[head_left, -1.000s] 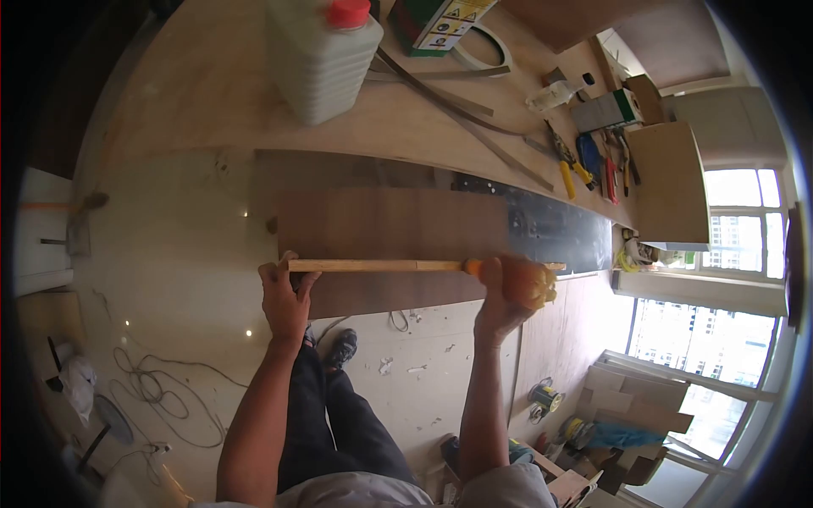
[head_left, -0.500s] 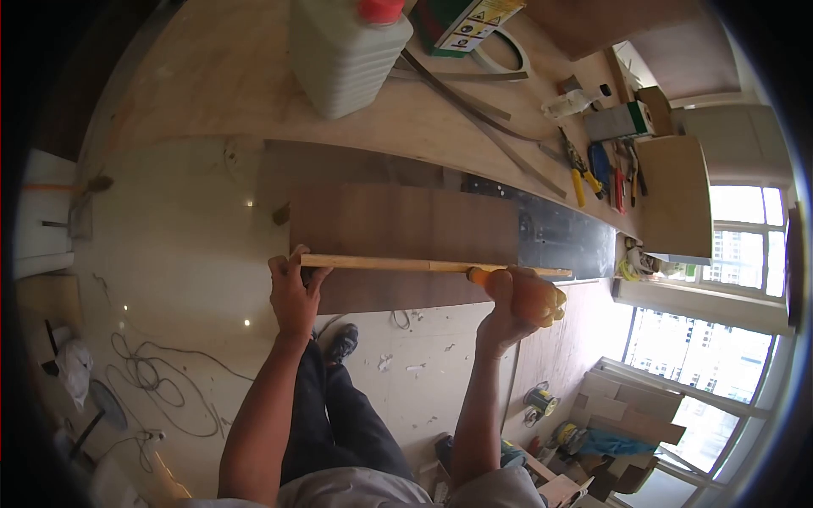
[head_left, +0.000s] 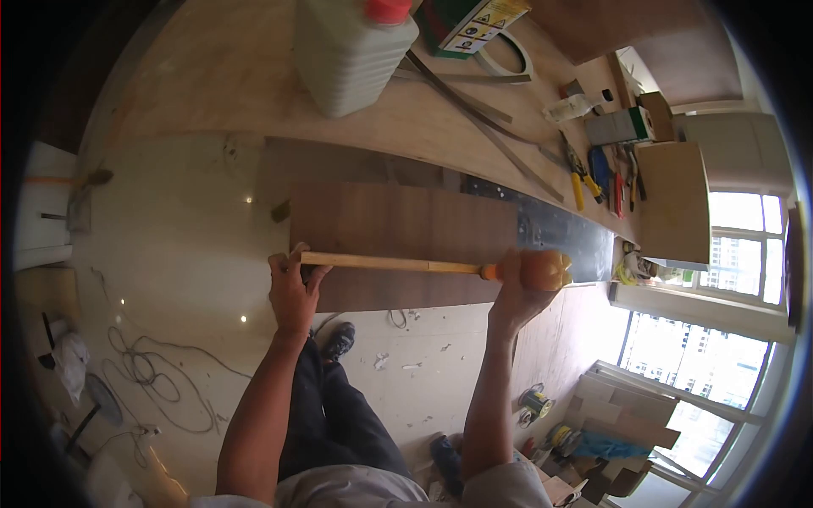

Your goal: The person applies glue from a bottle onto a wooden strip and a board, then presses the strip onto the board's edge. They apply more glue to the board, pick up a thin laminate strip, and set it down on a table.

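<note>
A long, narrow light-wood edge (head_left: 381, 262) runs left to right in front of me, over a brown wooden panel (head_left: 398, 216). My left hand (head_left: 294, 292) grips its left end between thumb and fingers. Toward the right end, my right hand (head_left: 514, 300) is wrapped round a clear plastic bottle (head_left: 544, 271) of orange-yellow liquid. The bottle lies nearly level, its neck pointing left along the wood and its orange cap end right at the edge. Behind the bottle and hand, the wood's right end is hidden.
Beyond stands a workbench (head_left: 220, 93) with a white jug (head_left: 351, 68), a green box (head_left: 461, 30), thin strips (head_left: 483, 127) and yellow-handled pliers (head_left: 580, 186). A cable (head_left: 152, 372) coils on the floor at left. Cardboard pieces (head_left: 622, 406) are piled at lower right.
My right hand has shifted slightly right and away from me. The bottle has turned more in line with the wood edge, its neck end farther right. My left hand stays in place.
</note>
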Tool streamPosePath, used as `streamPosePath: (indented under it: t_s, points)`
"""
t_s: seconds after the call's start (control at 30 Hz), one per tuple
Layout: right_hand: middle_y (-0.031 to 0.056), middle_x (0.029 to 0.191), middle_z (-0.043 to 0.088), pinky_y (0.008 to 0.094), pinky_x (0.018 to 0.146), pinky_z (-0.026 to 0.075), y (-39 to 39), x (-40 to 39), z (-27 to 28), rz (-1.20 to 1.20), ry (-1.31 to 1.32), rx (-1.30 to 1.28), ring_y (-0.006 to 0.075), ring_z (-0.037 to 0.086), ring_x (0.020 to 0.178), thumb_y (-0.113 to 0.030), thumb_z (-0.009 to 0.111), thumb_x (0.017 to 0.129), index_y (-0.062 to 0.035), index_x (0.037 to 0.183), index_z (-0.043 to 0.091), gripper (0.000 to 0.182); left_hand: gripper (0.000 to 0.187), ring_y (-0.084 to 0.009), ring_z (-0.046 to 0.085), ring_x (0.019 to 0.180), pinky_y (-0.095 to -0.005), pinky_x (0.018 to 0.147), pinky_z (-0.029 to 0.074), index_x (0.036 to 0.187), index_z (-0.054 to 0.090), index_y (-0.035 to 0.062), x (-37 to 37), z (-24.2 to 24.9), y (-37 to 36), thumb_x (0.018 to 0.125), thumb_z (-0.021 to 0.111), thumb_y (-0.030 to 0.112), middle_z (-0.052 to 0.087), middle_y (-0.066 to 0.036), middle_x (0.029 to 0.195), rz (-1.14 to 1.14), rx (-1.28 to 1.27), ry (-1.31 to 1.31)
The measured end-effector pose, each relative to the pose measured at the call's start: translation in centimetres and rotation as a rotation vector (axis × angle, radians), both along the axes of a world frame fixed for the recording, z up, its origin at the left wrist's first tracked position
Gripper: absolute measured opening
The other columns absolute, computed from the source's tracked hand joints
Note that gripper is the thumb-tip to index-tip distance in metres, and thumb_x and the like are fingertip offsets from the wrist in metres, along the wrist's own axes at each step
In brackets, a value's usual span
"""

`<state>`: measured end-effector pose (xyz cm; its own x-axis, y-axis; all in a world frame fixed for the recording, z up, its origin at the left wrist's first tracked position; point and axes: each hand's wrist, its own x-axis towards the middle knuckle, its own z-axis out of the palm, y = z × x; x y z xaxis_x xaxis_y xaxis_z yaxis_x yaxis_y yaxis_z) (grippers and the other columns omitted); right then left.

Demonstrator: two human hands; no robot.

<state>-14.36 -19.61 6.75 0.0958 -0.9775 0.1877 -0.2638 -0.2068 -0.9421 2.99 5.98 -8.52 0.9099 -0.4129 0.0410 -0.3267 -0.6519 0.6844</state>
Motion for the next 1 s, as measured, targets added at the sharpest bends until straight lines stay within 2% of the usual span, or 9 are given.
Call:
streamPosePath:
  t_s: [0.1,0.2,0.3,0.5,0.73,0.83,0.87,0.97,1.0]
  points:
    - [0.0084,0.116,0.064,0.0323,0.089,0.06,1.1,1.7,-1.2,0.03,0.068,0.049,0.018,0.068,0.099,-0.011,0.092,0.085,-0.0052,0.13,0.054,0.06,0.053,-0.0311,0.064,0.089,-0.0478,0.073,0.058,0.135,0.063,0.016,-0.1,0.3,0.0,0.097,0.079,0.049,0.05,-0.011,0.113,0.005,0.012,0.025]
    - [0.0093,0.102,0.07,0.033,0.082,0.059,2.5,3.9,-0.5,0.249,0.212,-0.16,0.0169,0.069,0.09,-0.013,0.09,0.087,-0.0012,0.117,0.063,0.042,0.052,-0.0324,0.065,0.092,-0.0483,0.074,0.059,0.135,0.063,0.0161,-0.1,0.3,0.0,0.097,0.08,0.048,0.051,-0.011,0.114,0.005,-0.009,-0.003]
    - [0.0097,0.114,0.065,0.0317,0.089,0.058,1.8,3.9,0.9,0.243,0.011,0.135,0.0183,0.067,0.1,-0.016,0.092,0.085,-0.0044,0.13,0.056,0.059,0.052,-0.0331,0.065,0.094,-0.0491,0.075,0.059,0.135,0.063,0.0162,-0.1,0.2,0.0,0.096,0.08,0.047,0.051,-0.011,0.114,0.007,-0.009,0.005]
    - [0.0103,0.117,0.064,0.0324,0.088,0.058,-1.4,2.0,-0.6,0.092,0.149,-0.011,0.0188,0.066,0.097,-0.016,0.092,0.084,-0.0043,0.131,0.056,0.06,0.054,-0.0333,0.065,0.095,-0.0499,0.077,0.06,0.136,0.062,0.0163,-0.2,-0.1,0.1,0.096,0.079,0.048,0.05,-0.011,0.115,0.009,-0.016,0.005]
    - [0.0094,0.112,0.067,0.03,0.083,0.058,4.6,6.7,1.4,0.364,0.171,0.051,0.0186,0.068,0.099,-0.014,0.091,0.084,-0.0055,0.121,0.062,0.048,0.055,-0.033,0.064,0.096,-0.0501,0.077,0.061,0.138,0.061,0.0165,-0.1,0.5,0.2,0.096,0.08,0.048,0.049,-0.011,0.115,0.008,0.009,0.045]
    - [0.009,0.11,0.068,0.0291,0.08,0.059,3.0,3.9,0.6,0.334,-0.046,0.106,0.017,0.068,0.099,-0.01,0.092,0.085,-0.0052,0.118,0.062,0.045,0.056,-0.0329,0.064,0.095,-0.0496,0.075,0.062,0.138,0.062,0.0178,-0.2,0.2,0.2,0.096,0.079,0.05,0.05,-0.011,0.115,0.012,-0.003,0.023]
    - [0.0097,0.113,0.069,0.0301,0.081,0.06,2.1,2.7,0.8,0.246,0.033,0.154,0.0167,0.069,0.1,-0.009,0.093,0.085,-0.004,0.119,0.062,0.046,0.056,-0.033,0.065,0.094,-0.0494,0.073,0.062,0.138,0.063,0.0189,-0.1,0.0,0.2,0.096,0.077,0.053,0.05,-0.011,0.116,0.014,-0.011,0.006]
    - [0.0091,0.115,0.068,0.0293,0.081,0.06,2.7,2.0,-0.3,0.024,0.117,-0.11,0.0168,0.069,0.099,-0.011,0.094,0.084,-0.0037,0.119,0.062,0.048,0.056,-0.0333,0.066,0.094,-0.049,0.07,0.063,0.138,0.063,0.02,-0.1,-0.1,0.3,0.096,0.076,0.055,0.051,-0.012,0.116,0.005,0.005,0.005]
    - [0.0088,0.117,0.066,0.0311,0.088,0.059,3.2,1.8,-0.9,0.045,0.066,-0.001,0.018,0.068,0.103,-0.012,0.096,0.082,-0.0033,0.125,0.06,0.057,0.057,-0.0334,0.067,0.094,-0.0489,0.07,0.064,0.138,0.063,0.0199,-0.1,0.0,0.3,0.096,0.076,0.055,0.051,-0.012,0.117,-0.001,0.018,0.012]
